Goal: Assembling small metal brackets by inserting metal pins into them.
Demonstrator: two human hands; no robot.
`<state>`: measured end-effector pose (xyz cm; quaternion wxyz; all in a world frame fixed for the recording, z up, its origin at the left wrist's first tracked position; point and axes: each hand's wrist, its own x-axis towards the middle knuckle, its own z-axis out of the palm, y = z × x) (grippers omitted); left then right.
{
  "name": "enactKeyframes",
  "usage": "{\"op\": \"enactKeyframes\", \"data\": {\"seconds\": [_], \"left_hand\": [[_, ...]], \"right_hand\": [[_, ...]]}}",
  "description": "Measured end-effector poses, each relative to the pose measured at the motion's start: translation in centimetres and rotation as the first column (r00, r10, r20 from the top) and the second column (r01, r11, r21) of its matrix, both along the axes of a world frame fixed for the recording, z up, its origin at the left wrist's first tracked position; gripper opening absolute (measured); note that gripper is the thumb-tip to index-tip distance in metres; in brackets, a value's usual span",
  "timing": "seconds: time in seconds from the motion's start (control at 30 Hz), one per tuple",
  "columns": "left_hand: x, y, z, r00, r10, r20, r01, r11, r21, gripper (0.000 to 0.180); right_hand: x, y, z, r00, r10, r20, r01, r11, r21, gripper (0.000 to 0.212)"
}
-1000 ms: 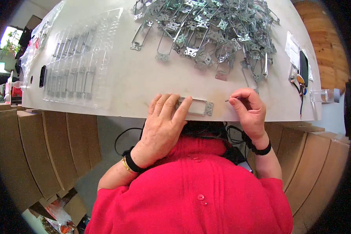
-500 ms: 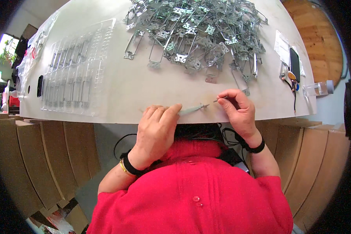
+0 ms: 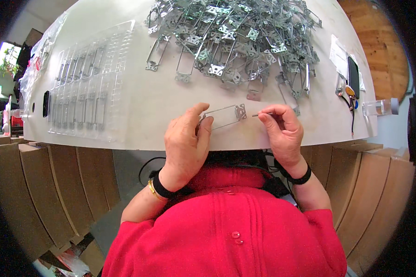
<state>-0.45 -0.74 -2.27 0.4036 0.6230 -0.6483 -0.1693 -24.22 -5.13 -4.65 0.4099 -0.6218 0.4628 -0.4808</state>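
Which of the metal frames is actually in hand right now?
The metal frame at the table's near edge, pinched by the left hand, apart from the pile; right hand holds a thin pin beside it.

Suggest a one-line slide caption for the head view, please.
Left hand holds a metal wire frame at the table edge; right hand pinches a small pin.

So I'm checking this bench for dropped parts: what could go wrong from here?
The left hand holds a metal frame right above the near edge of the table, so a slip could send it to the floor. The right hand pinches a thin pin by its end, which is easy to lose. The pile of metal frames looks tangled, so pulling one may drag others along.
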Motion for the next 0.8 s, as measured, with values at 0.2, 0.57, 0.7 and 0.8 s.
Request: {"op": "enactKeyframes", "data": {"seconds": [0.2,0.57,0.7,0.8], "left_hand": [[0.0,-0.4,-0.8,0.999,0.007,-0.05,-0.007,1.0,0.009,0.022],[0.1,-0.6,-1.2,0.997,-0.007,-0.078,0.006,1.0,-0.012,0.018],[0.0,-0.8,-1.5,0.994,0.023,-0.111,-0.028,0.999,-0.047,0.019],[0.0,-0.8,-1.5,0.994,0.031,-0.102,-0.035,0.999,-0.036,0.021]], "right_hand": [[1.0,-0.7,0.3,0.995,-0.018,-0.097,0.013,0.999,-0.046,0.014],[1.9,-1.6,1.1,0.98,-0.004,-0.199,-0.027,0.987,-0.157,0.015],[2.0,-1.7,1.4,0.972,0.002,-0.236,-0.04,0.987,-0.157,0.016],[2.1,-1.8,1.5,0.962,0.001,-0.273,-0.055,0.98,-0.189,0.016]]}}
